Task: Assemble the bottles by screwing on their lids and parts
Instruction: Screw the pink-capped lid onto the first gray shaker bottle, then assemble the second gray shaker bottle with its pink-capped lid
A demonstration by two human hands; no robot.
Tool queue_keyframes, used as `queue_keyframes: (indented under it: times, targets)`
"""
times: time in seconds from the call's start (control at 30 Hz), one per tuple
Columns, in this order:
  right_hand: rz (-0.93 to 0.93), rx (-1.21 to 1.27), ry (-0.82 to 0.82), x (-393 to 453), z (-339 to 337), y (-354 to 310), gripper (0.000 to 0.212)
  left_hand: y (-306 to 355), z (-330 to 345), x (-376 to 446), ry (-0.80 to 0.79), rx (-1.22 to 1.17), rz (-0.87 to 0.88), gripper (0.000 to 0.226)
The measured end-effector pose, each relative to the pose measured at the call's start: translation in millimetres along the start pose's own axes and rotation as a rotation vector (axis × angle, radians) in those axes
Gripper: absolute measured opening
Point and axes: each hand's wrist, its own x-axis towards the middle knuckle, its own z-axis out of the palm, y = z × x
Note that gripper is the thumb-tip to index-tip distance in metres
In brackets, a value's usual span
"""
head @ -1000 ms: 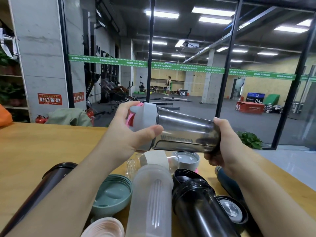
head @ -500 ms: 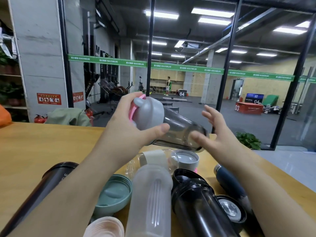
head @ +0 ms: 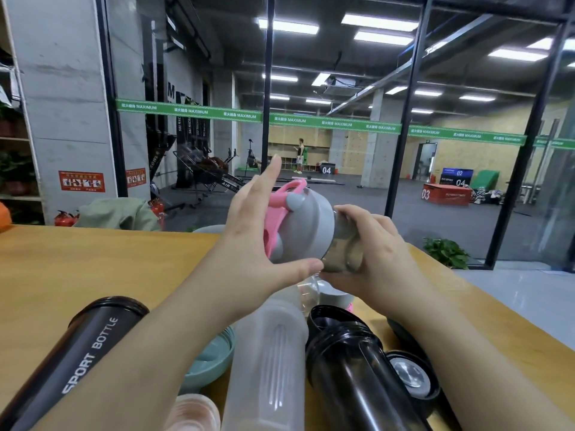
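Landmark: the wooden counter [head: 77, 269].
Near: a frosted translucent plastic bottle [head: 267, 368] lies on the counter between both forearms.
Left hand [head: 249, 241]: raised above the counter, thumb and fingers clasping the grey screw lid with pink loop [head: 301, 225].
Right hand [head: 373, 253]: fingers wrapped round the smoky clear bottle body [head: 343, 247].
Bottle axis: roughly level, lid end pointing left.
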Motion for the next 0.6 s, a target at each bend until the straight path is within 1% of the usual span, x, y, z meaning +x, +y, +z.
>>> queue_keyframes:
  times: [0.13,0.23,0.37,0.43,0.53,0.6]
  targets:
    - [0.026,0.072,0.013,-4,11,20,0.084,-6,4,1,-0.051,0.067,-0.131,0.116]
    - [0.078,0.109,0.038,-6,7,31,0.082,-10,6,0,-0.182,0.139,-0.244,0.110]
    - [0.268,0.154,0.102,-4,-1,44,0.082,-16,4,-3,-0.339,0.243,-0.270,0.094]
    - [0.372,0.211,0.153,-1,-1,49,0.077,-18,2,-3,-0.395,0.289,-0.278,0.084]
    - [0.526,0.242,0.123,9,1,53,0.066,-23,2,-4,-0.464,0.371,-0.307,0.070]
    - [0.592,0.221,0.100,17,3,55,0.064,-25,3,-4,-0.492,0.406,-0.328,0.065]
